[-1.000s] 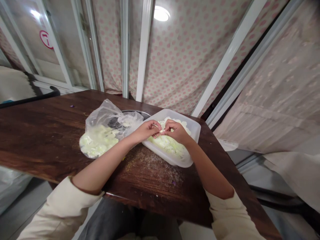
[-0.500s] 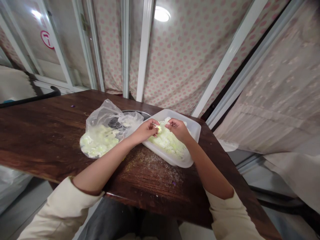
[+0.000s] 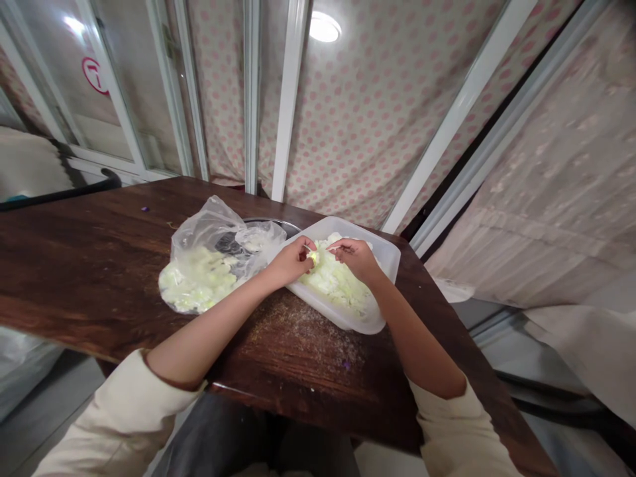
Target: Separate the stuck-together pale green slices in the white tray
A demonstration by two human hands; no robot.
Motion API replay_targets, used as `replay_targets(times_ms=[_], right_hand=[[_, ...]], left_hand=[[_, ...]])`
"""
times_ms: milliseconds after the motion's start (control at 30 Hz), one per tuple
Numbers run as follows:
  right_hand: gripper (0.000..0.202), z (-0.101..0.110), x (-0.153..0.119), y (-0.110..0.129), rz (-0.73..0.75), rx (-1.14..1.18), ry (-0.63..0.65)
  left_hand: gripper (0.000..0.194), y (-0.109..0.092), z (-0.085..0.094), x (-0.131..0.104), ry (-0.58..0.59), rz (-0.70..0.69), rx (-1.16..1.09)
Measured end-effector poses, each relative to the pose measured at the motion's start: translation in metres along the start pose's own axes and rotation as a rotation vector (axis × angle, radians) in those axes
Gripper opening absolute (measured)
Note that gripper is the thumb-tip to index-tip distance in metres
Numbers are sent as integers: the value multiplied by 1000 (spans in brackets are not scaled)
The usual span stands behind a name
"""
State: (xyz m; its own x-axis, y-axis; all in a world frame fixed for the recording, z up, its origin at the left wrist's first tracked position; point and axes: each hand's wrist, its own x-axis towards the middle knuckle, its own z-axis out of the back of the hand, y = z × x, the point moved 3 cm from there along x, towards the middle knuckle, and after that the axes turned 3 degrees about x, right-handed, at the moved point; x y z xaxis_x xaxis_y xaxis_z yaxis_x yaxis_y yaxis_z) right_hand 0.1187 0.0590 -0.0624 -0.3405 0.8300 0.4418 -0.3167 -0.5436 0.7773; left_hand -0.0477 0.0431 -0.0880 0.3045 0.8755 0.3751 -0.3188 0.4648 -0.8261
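My left hand (image 3: 294,261) is closed in a pinch over the left side of a white plastic tub (image 3: 392,255). Between its fingers is a small yellow-white petal-like piece (image 3: 313,256). Just to the right, my right hand (image 3: 356,256) pinches at a thin white bit close to that piece; what exactly its fingertips hold is too small to make out. Below both hands, a heap of pale green-white petal-like pieces (image 3: 338,285) lies in the tub. Left of my forearm, a clear plastic bag (image 3: 206,228) contains similar pale pieces (image 3: 196,281).
Behind the bag shows a round metal tray (image 3: 271,222), partly covered. Fine pale crumbs (image 3: 303,331) and a purple scrap (image 3: 346,364) lie on the dark wooden table (image 3: 99,245) near its front edge. Windows with a dotted curtain (image 3: 358,119) stand beyond the table.
My right fingers have straightened somewhat and point toward the left hand. The left hand has turned slightly around the yellow-white piece. The tub and bag stay in place.
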Motion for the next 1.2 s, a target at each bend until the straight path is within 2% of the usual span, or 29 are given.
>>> replay_targets(times_ms=[333,467,567,667,767,833,1100,1200], right_hand=[[30,-1,-4,11,104,-149,38],[32,1,-4,8,45,-262,-6],[26,0,-8,15,-10,-443,-64],[26,-9,-12,29,43,-535,-77],[26,-22,-15,35,40,-481,34],[24,-28,-14,33,43,-403,97],[28,-26,-12,26,64,-291,186],[28,-23,-12,32,138,-251,162]], left_hand=[[23,0,-1,1,-24,22,-32],[23,-3,0,2,-30,35,-21],[23,-5,1,1,-85,49,-33],[22,-7,1,-1,-179,17,11],[22,-11,0,-4,-214,-94,55],[21,-12,-2,-5,-208,-136,5],[24,-9,-3,-1,-210,-80,-257],[25,-13,-1,-3,-135,-37,-289]])
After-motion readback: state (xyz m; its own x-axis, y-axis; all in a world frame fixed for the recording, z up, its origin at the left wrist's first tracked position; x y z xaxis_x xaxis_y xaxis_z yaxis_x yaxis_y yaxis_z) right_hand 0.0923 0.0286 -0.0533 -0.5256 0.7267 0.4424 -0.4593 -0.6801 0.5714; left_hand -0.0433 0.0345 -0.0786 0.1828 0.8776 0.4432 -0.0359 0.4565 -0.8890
